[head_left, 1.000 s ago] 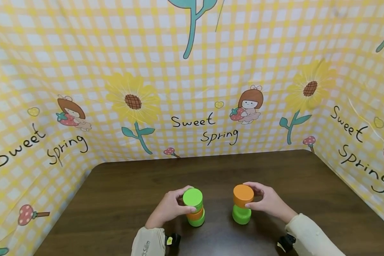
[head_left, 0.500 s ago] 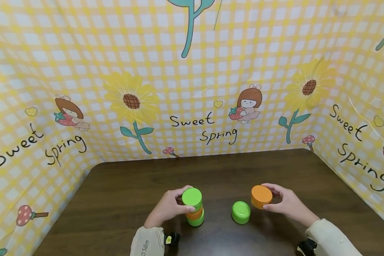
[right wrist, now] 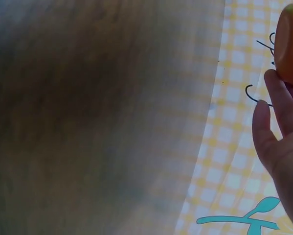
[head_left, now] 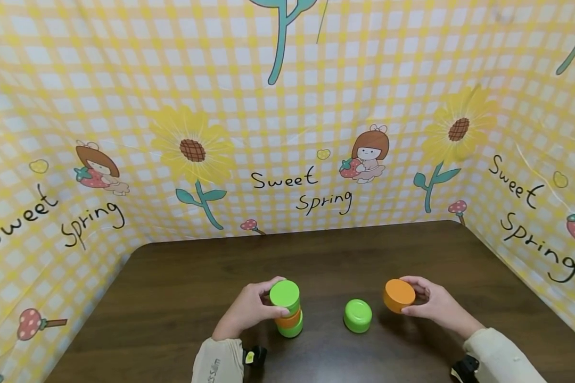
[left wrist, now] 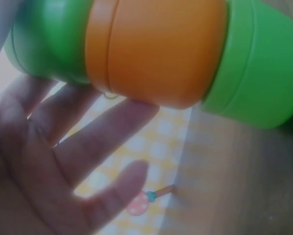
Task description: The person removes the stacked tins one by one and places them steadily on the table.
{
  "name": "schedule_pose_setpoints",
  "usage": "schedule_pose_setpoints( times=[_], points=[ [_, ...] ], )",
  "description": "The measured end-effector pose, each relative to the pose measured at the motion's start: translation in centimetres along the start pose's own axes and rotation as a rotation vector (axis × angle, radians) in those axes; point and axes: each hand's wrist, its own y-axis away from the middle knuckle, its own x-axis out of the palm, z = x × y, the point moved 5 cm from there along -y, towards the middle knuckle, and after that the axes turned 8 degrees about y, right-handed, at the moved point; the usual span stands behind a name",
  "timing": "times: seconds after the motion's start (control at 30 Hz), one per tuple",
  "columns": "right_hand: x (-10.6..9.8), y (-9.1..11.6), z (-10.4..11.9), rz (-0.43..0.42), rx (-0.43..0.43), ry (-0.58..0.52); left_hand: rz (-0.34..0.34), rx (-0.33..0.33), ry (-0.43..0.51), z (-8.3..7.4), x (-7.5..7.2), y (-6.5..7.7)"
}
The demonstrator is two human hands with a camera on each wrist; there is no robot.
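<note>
My left hand grips the green round jar at the top of an upright stack, thumb in front and fingers behind. Under it come an orange jar and another green jar; the left wrist view shows all three end to end. My right hand holds a separate orange jar between thumb and fingers, raised over the tabletop. Between the two hands a single green jar stands on the table. In the right wrist view the held orange jar is cut off by the frame edge.
The dark wooden table has rounded far corners. A yellow checked cloth with sunflowers and lettering hangs behind it and along both sides. Black straps with small devices are on both wrists, below beige sleeves.
My right hand has lifted the orange jar off the green jar and carried it to the right. My left hand keeps its grip on the stack. The head view has shifted slightly.
</note>
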Motion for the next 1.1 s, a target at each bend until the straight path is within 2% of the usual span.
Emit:
schedule_pose_setpoints(
  times=[0.2,0.37,0.53,0.8,0.97,1.1],
  points=[
    [0.4,0.0,-0.3,0.106,-0.051,-0.045,0.000,-0.003,-0.009,0.0,-0.1,-0.1],
    [1.1,-0.8,-0.7,0.174,0.010,-0.067,-0.016,-0.011,-0.042,0.1,-0.5,0.1],
    [1.4,-1.5,-0.7,0.199,0.018,-0.034,-0.024,-0.017,-0.059,0.2,-0.8,0.2],
    [1.5,-1.2,-1.4,0.231,0.049,0.021,-0.006,-0.026,-0.037,0.2,-0.4,0.1],
    [1.8,-1.0,-1.5,0.282,0.061,0.007,-0.002,-0.017,-0.022,0.2,0.0,-0.1],
    [1.9,-1.1,-1.4,0.289,0.058,0.009,0.002,-0.005,0.001,0.1,0.2,-0.1]
  ],
)
